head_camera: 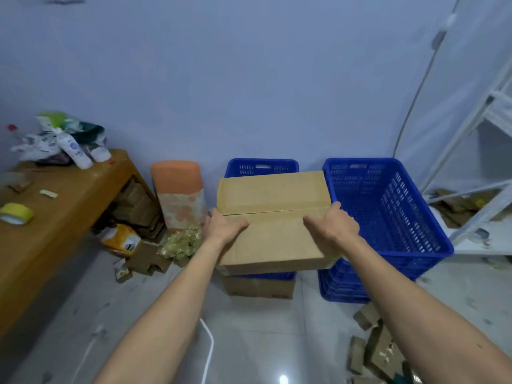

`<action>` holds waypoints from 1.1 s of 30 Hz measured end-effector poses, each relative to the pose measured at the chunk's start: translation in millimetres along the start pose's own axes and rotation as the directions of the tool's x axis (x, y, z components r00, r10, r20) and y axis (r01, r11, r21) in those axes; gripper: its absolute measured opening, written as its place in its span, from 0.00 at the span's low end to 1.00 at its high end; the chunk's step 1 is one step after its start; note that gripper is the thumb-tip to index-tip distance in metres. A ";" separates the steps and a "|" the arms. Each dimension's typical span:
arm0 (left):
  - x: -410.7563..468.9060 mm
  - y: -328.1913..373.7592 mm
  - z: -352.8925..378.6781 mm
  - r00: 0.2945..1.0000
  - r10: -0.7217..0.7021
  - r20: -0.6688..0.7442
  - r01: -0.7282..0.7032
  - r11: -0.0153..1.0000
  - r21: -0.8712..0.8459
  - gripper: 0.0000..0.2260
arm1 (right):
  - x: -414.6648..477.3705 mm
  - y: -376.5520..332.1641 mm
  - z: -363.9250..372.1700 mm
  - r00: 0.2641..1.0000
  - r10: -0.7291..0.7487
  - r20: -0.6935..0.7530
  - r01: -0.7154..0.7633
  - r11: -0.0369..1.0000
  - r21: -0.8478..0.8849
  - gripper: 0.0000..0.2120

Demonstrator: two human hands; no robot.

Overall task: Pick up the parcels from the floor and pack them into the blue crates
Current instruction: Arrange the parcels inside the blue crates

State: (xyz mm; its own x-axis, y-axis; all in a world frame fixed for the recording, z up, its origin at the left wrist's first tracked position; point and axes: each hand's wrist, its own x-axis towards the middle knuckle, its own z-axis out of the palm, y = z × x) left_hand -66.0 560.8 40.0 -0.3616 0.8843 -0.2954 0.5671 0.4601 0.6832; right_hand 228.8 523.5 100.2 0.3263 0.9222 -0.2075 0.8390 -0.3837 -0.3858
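Blue plastic: the right crate (410,206) stands just beside the left crate (261,165). The cardboard parcel (273,217) hangs over that left crate, seam running side to side. The left hand (225,227) and right hand (331,227) clamp its opposite ends, fingers curled round the edges. The next move looks straight down.

**Hidden and Cut Off**

The large brown cardboard box (273,195) covers most of the left blue plastic crate (261,167), its inside unseen. A second brown cardboard box (259,288) below is partly hidden. The left hand (225,225) and right hand (331,225) lose their fingertips over the box's sides. The brown wooden surface (69,217) runs off the left edge, the small cardboard parcels (374,353) off the bottom.
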 end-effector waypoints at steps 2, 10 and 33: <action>-4.1 7.9 -14.8 1.000 0.021 -0.023 -0.021 1.000 -0.008 0.45 | 7.7 -14.4 3.0 1.000 -0.011 0.002 0.011 1.000 -0.010 0.46; 59.4 23.5 -19.4 1.000 0.016 -0.013 -0.016 1.000 -0.027 0.42 | 77.6 -57.5 19.5 0.999 -0.050 0.009 0.050 0.998 -0.023 0.41; 276.0 36.3 56.0 0.966 -0.194 0.168 0.186 0.981 0.061 0.38 | 309.4 -90.3 153.8 0.926 0.028 0.378 -0.040 0.999 0.023 0.43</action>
State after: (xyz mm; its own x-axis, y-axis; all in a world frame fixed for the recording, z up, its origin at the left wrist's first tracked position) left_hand -103.8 826.0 -54.1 -0.3352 0.7786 -0.5305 0.5341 0.6209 0.5738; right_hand 187.0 836.0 -67.5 0.1612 0.8246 -0.5423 0.8150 -0.4211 -0.3980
